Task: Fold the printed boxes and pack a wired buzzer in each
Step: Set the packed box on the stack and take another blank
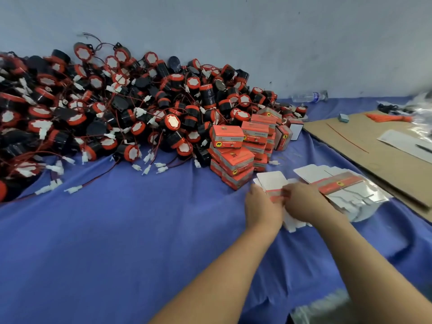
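Blue cloth-covered table against a grey wall. Wired buzzer pile at 10 o'clock, leads tangled. Folded boxes unevenly stacked at 12. Left hand and right hand are close together, both pinching one flat box blank, not yet erected. Blank stack at 2 o'clock, just beside the right hand.

Risks:
- Blanks look slick, so two could lift as one.
- A crooked crease would leave flaps that won't tuck.
- A nudge could topple the folded boxes.
- Pulling one buzzer will likely drag neighbours by the wires.
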### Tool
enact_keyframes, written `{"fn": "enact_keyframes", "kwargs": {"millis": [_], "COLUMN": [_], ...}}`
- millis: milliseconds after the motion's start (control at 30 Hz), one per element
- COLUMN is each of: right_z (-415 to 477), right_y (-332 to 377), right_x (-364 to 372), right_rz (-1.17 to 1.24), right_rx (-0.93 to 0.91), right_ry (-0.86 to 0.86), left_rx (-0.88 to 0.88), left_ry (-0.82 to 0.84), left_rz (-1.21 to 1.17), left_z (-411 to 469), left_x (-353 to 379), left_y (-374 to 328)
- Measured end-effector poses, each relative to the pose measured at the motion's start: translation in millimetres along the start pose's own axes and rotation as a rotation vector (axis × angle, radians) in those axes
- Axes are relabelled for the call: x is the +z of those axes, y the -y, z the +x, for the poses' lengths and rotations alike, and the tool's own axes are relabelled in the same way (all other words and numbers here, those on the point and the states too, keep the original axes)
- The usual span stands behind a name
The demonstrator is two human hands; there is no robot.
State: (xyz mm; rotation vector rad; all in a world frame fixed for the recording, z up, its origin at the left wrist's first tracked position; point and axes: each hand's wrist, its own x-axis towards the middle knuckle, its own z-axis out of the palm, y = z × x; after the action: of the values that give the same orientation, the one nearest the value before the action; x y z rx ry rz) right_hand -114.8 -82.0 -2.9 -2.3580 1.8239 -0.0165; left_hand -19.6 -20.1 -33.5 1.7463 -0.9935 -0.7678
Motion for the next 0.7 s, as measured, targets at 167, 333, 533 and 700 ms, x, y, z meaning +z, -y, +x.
{"fn": "enact_keyframes", "kwargs": {"millis": [167,333,533,700], "right_z": [-18,-23,-33,-55], "right_y": [-18,-26,-14,19], "right_x": [29,34,20,-3], "right_rz": [0.066,0.112,0.291,0.718], "right_rx": [-0.089,-0.126,-0.060,-0.049], "right_ry": [-0.173,-0.249,-0.312,-0.210], "left_rx": [-0.220,-0.192,-0.253,0.010], "left_ry": [-0.022,-0.116,-0.030,0.103], "left_rz": [-0.093,-0.238,-0.632,-0.718], "left_z": [-5,-13,-26,-53], "left_x": [19,18,2,-49], "left_y": [14,17,15,13]}}
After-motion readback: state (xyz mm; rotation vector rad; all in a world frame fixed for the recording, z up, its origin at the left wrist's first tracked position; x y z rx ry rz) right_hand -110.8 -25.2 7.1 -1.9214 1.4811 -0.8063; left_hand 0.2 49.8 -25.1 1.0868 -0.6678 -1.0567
